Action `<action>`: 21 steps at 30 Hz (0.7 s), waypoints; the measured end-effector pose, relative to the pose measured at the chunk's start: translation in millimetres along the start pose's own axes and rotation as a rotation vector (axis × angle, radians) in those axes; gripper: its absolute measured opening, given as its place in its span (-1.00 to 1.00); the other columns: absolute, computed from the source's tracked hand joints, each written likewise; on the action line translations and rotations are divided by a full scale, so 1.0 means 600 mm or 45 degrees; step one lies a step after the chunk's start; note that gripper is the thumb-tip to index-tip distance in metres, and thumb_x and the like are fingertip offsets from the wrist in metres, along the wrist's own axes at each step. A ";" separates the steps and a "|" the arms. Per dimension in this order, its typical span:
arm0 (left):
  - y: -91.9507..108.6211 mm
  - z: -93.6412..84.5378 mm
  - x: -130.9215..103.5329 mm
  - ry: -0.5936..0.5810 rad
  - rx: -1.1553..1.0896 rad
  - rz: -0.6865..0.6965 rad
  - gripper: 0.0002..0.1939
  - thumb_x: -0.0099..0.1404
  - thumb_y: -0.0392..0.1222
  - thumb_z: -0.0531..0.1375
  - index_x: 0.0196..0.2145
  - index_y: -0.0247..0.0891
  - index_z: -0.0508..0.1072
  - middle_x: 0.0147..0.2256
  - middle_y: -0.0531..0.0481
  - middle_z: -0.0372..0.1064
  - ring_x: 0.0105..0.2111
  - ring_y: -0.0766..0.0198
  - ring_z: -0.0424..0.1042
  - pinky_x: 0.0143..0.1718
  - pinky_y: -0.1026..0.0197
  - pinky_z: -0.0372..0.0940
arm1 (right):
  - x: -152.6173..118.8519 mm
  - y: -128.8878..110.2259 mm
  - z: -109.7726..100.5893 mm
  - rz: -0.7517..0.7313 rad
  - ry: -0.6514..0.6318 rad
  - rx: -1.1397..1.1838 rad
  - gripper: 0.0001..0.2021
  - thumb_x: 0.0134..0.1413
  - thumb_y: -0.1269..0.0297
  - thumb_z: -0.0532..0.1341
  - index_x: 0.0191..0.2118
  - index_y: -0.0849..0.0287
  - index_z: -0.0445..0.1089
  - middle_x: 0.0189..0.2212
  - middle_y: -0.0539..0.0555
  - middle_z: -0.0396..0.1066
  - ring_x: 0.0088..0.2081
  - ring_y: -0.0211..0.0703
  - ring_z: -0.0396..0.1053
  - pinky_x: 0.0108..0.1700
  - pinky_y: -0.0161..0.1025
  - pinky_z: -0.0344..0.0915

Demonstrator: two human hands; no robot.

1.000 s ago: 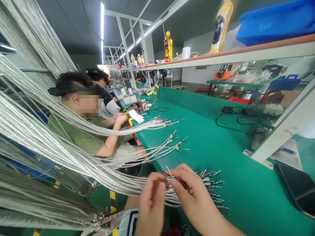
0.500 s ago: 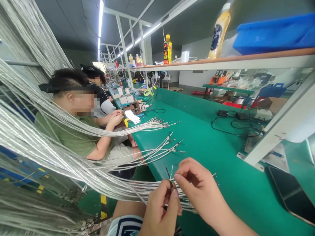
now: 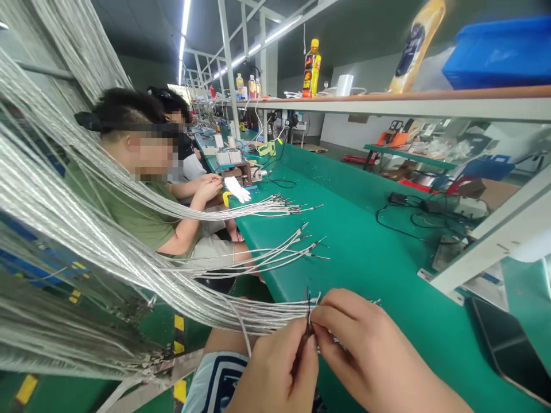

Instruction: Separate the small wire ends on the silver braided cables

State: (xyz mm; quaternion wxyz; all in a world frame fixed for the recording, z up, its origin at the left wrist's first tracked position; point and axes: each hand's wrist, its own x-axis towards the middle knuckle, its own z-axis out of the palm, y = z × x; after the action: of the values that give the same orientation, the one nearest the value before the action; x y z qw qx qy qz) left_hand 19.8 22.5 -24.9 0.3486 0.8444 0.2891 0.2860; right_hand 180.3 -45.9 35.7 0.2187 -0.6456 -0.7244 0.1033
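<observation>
Tightly, left hand (image 3: 278, 364) pinching cable end (image 3: 309, 314) near bench edge (image 3: 270, 283), right hand (image 3: 365, 335) grip unclear

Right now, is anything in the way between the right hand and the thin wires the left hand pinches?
Nothing visible is in the way: the right hand has its fingertips right beside the thin wires, which stick up from the left hand. The cable bundle runs behind them.

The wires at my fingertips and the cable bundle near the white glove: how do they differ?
The wires stand upright, while the ends of the cable bundle lie on the bench. Your left hand pinches the wires; no hand holds the cable bundle. The wires are few; the cable bundle has many. Both show dark wire.
</observation>
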 end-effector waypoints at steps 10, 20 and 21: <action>0.013 -0.038 -0.010 -0.208 -0.039 0.016 -0.72 0.48 -0.24 -0.05 -0.44 -0.18 0.19 -0.48 0.11 0.31 -0.46 0.32 0.30 -0.43 0.24 0.04 | -0.003 -0.016 -0.010 -0.027 0.072 0.138 -0.81 0.11 0.59 0.19 -0.38 0.14 0.27 -0.41 -0.07 0.28 -0.38 -0.27 0.25 -0.36 -0.26 0.07; 0.037 -0.071 -0.008 -0.192 -0.330 -0.099 -0.70 0.42 -0.22 -0.03 -0.50 -0.20 0.22 -0.55 0.12 0.14 -0.50 0.31 0.14 -0.46 0.28 0.02 | -0.008 -0.027 -0.040 -0.026 0.184 0.288 -0.77 -0.11 0.67 0.12 -0.44 0.14 0.26 -0.47 -0.10 0.25 -0.46 -0.35 0.21 -0.46 -0.34 0.01; 0.035 -0.071 -0.008 -0.212 -0.355 -0.114 -0.70 0.41 -0.23 -0.03 -0.51 -0.20 0.22 -0.55 0.12 0.14 -0.49 0.31 0.14 -0.45 0.28 0.02 | -0.008 -0.025 -0.042 -0.032 0.172 0.308 -0.77 -0.12 0.66 0.12 -0.46 0.15 0.24 -0.48 -0.10 0.24 -0.46 -0.35 0.19 -0.46 -0.34 0.01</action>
State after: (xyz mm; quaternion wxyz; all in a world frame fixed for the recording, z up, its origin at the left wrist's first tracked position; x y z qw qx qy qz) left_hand -6.8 24.6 15.1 0.4974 0.7950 0.2541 0.2367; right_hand 178.3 -55.9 63.4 0.3444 -0.6110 -0.6982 0.1434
